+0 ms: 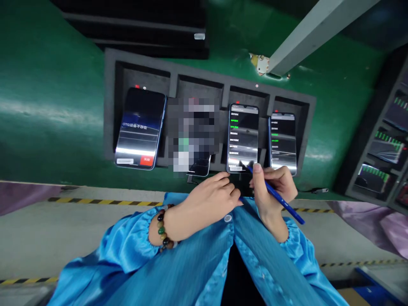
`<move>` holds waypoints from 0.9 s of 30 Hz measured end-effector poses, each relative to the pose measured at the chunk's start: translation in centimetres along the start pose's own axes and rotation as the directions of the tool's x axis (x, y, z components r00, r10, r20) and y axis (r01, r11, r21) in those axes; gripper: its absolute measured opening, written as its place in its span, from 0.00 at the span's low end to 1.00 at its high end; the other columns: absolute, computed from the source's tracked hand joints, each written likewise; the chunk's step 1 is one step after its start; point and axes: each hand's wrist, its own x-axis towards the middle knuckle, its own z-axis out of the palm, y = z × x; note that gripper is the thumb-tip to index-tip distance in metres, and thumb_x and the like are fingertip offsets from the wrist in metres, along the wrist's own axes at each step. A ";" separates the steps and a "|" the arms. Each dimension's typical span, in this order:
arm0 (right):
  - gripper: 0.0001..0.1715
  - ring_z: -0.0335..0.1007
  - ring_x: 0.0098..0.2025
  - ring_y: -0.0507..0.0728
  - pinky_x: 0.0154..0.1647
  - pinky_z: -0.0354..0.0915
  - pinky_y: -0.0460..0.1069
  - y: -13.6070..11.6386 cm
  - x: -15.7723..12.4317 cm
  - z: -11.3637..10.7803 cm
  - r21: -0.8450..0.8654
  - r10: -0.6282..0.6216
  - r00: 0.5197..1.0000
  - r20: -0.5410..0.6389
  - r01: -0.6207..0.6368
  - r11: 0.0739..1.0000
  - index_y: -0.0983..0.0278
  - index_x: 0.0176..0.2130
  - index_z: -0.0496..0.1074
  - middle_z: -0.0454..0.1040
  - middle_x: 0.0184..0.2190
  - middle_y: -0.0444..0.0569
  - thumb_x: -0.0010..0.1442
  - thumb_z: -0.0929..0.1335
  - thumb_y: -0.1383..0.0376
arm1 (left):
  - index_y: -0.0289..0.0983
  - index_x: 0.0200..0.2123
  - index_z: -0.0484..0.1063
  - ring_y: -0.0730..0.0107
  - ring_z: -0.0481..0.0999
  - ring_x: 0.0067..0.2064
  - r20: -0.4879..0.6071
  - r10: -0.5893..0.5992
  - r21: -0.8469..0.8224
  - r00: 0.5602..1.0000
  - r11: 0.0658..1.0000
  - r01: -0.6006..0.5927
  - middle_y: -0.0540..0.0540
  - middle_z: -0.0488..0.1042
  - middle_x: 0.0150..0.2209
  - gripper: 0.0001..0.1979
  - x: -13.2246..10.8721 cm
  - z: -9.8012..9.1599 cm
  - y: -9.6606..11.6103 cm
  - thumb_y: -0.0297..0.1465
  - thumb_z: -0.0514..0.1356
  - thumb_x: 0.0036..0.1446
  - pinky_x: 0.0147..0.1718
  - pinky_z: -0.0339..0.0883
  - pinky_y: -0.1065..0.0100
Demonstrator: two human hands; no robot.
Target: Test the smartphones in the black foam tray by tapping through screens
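My right hand [274, 187] holds a blue pen [283, 202] in a pinch. The pen's tip is at the lower edge of a lit phone [244, 136] that shows a list of white and green lines. My left hand [216, 193], with a bead bracelet at the wrist, lies by the table's front edge just below the phones. Its fingers are curled, and what they may hold is hidden. To the right a second phone [283, 142] shows a similar list. A phone [140, 127] at the left has a red button on its dark screen. Another phone [201, 165] is partly blurred out.
The phones lie in a dark grey foam tray [110, 106] on a green table [47, 93]. A grey post [306, 38] rises behind it. At the right is another tray [353, 170] of lit phones. A cable plug [319, 191] lies near the front edge.
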 end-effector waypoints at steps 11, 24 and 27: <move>0.26 0.60 0.17 0.49 0.21 0.59 0.49 0.7 0.1 -0.7 -0.060 -0.011 0.999 0.040 0.013 0.998 0.57 0.27 0.57 0.66 0.17 0.36 0.69 0.74 0.61 | 0.36 0.34 0.76 0.61 0.80 0.37 0.019 0.005 -0.017 1.000 1.000 -0.004 0.47 0.77 0.31 0.15 0.1 -0.3 -0.1 0.38 0.63 0.74 0.57 0.74 0.57; 0.28 0.58 0.18 0.49 0.23 0.61 0.48 0.5 0.3 -1.0 -0.127 -0.008 0.997 0.076 0.018 0.992 0.57 0.26 0.57 0.64 0.18 0.36 0.69 0.73 0.58 | 0.36 0.34 0.76 0.62 0.79 0.35 0.000 0.002 -0.007 1.000 1.000 -0.002 0.48 0.76 0.30 0.16 0.1 0.1 -0.1 0.38 0.61 0.75 0.55 0.73 0.58; 0.28 0.57 0.17 0.49 0.22 0.61 0.48 0.5 0.4 -1.0 -0.103 -0.016 0.998 0.057 0.022 0.994 0.57 0.26 0.56 0.62 0.17 0.35 0.70 0.73 0.57 | 0.36 0.33 0.76 0.62 0.79 0.34 -0.023 -0.006 -0.005 1.000 1.000 0.006 0.49 0.76 0.28 0.16 0.2 0.1 -0.1 0.38 0.62 0.75 0.55 0.73 0.58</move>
